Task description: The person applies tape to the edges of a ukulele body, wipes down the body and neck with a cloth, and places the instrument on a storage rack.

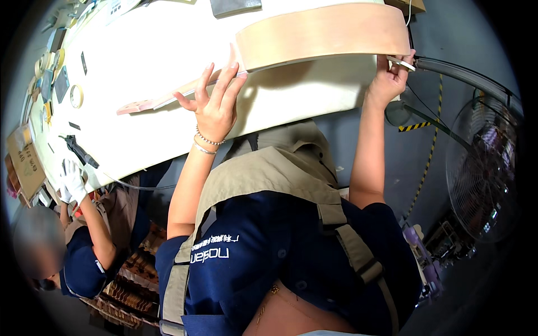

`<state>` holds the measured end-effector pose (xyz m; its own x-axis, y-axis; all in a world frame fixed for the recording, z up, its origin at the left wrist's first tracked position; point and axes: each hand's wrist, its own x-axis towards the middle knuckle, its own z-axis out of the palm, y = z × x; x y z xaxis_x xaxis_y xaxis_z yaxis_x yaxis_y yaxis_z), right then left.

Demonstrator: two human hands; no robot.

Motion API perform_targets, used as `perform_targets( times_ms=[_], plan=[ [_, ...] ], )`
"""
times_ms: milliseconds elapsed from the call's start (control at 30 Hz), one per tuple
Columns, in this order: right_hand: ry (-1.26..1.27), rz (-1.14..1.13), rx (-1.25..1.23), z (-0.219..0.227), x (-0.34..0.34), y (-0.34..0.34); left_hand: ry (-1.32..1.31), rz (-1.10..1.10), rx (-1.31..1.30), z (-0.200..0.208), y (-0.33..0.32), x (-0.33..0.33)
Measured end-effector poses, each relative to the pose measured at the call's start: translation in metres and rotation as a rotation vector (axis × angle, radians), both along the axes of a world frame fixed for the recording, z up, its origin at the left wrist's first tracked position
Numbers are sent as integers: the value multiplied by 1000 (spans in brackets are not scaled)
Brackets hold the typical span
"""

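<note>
A wide, curved tan band [325, 31] stands on edge on the white table [140, 61]. A thin pinkish strip [162, 101] runs out from under the band's left end. My left hand [216, 103] is raised with its fingers spread, fingertips touching the strip and the band's lower left corner. My right hand [389, 78] is at the band's right end, closed around a small metal tool [400, 63] that points right. I wear a navy shirt and a tan apron.
A co-worker sits at the lower left, a white-gloved hand [73, 179] on the table edge near a black tool [78, 148]. Tape rolls [75, 95] and a cardboard box [22, 159] lie along the left. A standing fan [482, 173] and a grey hose [465, 75] are on the right.
</note>
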<state>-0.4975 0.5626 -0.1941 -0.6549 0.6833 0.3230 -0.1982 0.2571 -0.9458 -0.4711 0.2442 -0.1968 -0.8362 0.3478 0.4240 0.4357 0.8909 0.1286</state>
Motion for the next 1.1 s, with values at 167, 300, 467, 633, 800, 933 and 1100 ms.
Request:
perform_targets(
  times_ms=[167,300,467,633,800,933,1100],
  plan=[
    [-72,59,-206,-56,5,7,73,-55,10,-4,2,-9],
    [-57,92,-425,-71,7,1,143,-122,-90,5,45,-18],
    [56,139,-645,-50,-2,-23,-1,-266,66,87,100,-50],
    [54,177,-621,-36,-13,-22,-425,-235,97,117,98,-104],
    [339,413,-446,119,-32,-60,-206,-365,731,213,41,-99],
    [581,661,-358,205,-22,-101,-277,-470,1140,281,-6,-67],
    [541,944,-392,213,-16,-167,149,-384,1309,270,-53,-35]
  ],
)
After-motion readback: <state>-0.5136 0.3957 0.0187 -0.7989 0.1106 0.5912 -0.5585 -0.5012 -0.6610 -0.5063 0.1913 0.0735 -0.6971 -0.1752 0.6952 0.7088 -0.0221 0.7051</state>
